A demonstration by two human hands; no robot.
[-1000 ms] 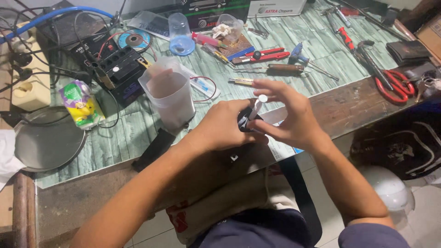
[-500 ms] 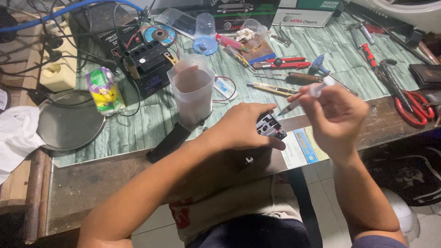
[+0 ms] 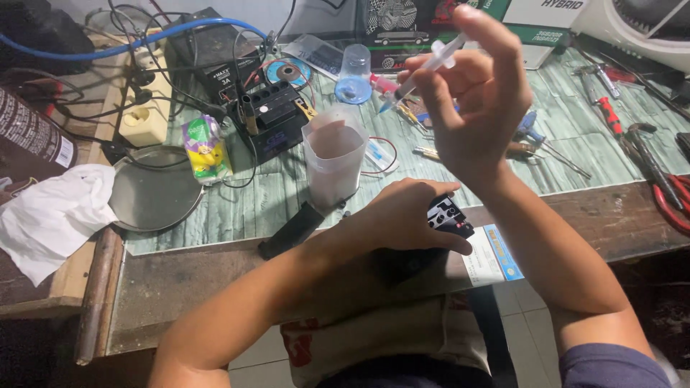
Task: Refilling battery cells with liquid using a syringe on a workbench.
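Syringe lifted clear, small black block held at the bench edge

At the left of the frame lie a white cloth (image 3: 50,215) and a round metal lid (image 3: 154,194), untouched; a black battery (image 3: 277,118) with open filler holes stands upper centre, beside a clear plastic cup (image 3: 332,159). Low in the centre, the left hand (image 3: 402,215) is wrapped around a small black block (image 3: 449,214), pressing it against the bench edge (image 3: 625,215). Above it, centre right, the right hand (image 3: 478,100) pinches a syringe (image 3: 420,72) between fingers and thumb, tip slanting down-left, well apart from the block. Judging by this, the syringe work on the block looks interrupted or between doses, not visibly finished.
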